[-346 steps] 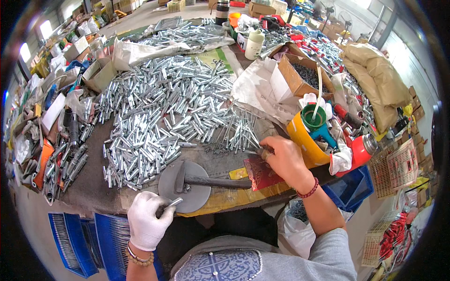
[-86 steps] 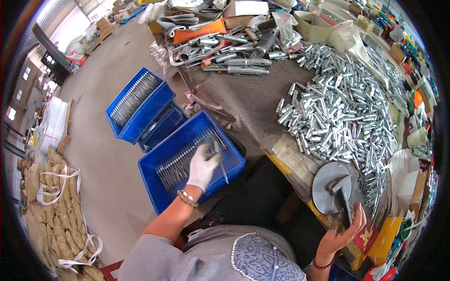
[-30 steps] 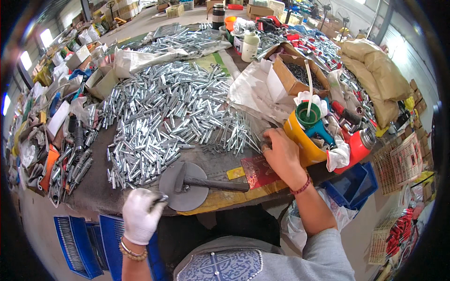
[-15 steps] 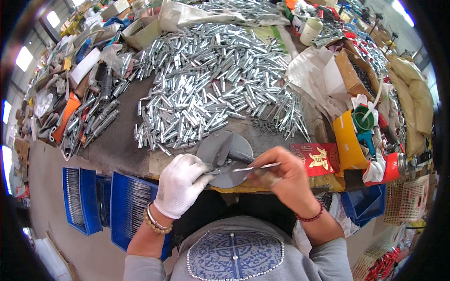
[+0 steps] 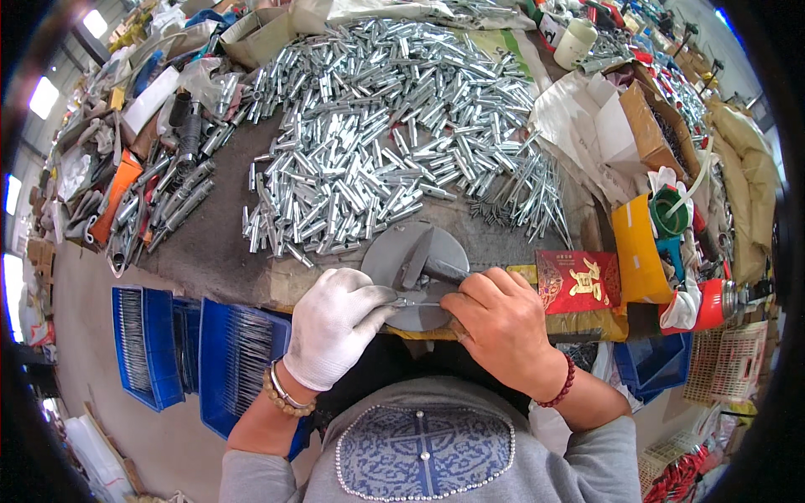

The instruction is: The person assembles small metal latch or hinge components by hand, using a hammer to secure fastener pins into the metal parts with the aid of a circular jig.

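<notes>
My left hand point(image 5: 340, 323), in a white glove, is closed with thumb and forefinger pinching one end of a thin metal rod point(image 5: 423, 304). The rod lies level, low over the near part of a round grey metal disc point(image 5: 381, 256). My bare right hand point(image 5: 503, 327) is closed round the rod's other end, its fingers hiding that end. Whether the rod is one piece or two joined pieces is too small to tell. A hammer point(image 5: 417, 258) rests on the disc just beyond the rod, its dark handle running toward my right knuckles.
A wide heap of shiny metal tubes point(image 5: 335, 168) covers the table's middle. Thin pins point(image 5: 537, 197) lie at its right side. Near my right hand are a red envelope point(image 5: 579, 281) and a yellow holder point(image 5: 641, 251). Blue bins of rods point(image 5: 239, 360) stand below left.
My right hand has turned and come down, bringing its tilted thin metal piece level and in line with my left fingertips. The view has shifted slightly.
</notes>
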{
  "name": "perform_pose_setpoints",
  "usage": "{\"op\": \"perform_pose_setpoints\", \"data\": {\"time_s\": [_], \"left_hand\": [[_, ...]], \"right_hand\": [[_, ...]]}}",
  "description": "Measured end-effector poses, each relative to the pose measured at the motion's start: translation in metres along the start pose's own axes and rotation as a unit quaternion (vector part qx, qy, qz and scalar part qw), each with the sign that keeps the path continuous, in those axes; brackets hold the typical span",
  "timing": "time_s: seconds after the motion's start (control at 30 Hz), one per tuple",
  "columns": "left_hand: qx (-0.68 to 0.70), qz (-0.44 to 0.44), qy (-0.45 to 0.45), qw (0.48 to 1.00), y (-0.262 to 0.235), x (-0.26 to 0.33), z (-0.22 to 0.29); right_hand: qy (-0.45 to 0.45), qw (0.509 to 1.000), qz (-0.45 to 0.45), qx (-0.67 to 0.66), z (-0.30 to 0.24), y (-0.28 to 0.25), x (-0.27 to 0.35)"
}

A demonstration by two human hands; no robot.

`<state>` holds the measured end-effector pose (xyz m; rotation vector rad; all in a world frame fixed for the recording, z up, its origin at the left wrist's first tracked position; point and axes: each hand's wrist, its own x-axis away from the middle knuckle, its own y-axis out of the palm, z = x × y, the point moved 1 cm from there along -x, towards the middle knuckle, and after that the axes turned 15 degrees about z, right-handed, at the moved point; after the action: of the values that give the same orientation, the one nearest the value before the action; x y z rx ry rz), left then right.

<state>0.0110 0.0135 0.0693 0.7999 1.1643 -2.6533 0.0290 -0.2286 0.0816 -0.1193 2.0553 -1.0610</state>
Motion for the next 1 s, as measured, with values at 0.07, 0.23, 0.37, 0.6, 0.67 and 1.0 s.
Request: {"op": "perform_pose_setpoints", "data": {"time_s": [0.07,0.23,0.37,0.6,0.67,1.0], "left_hand": [[0.002,0.0,-0.005,1.0,0.0,0.002,-0.001],[0.013,0.011,-0.009,1.0,0.001,0.004,-0.002],[0.014,0.009,-0.009,1.0,0.002,0.004,-0.003],[0.032,0.011,-0.009,0.999,0.006,0.007,-0.003],[0.035,0.01,-0.009,0.999,0.005,0.007,-0.003],[0.023,0.0,-0.019,1.0,0.003,0.009,-0.003]], "right_hand": [[-0.01,1.0,0.0,-0.002,0.002,0.002,0.0],[-0.032,0.999,0.007,-0.003,0.006,0.005,0.002],[-0.038,0.999,0.012,-0.017,0.008,0.006,0.001],[-0.019,0.998,-0.011,-0.062,0.013,0.007,-0.001],[-0.015,0.998,0.001,-0.061,0.012,0.011,0.002],[0.153,0.98,0.059,0.112,0.079,-0.022,-0.005]]}}
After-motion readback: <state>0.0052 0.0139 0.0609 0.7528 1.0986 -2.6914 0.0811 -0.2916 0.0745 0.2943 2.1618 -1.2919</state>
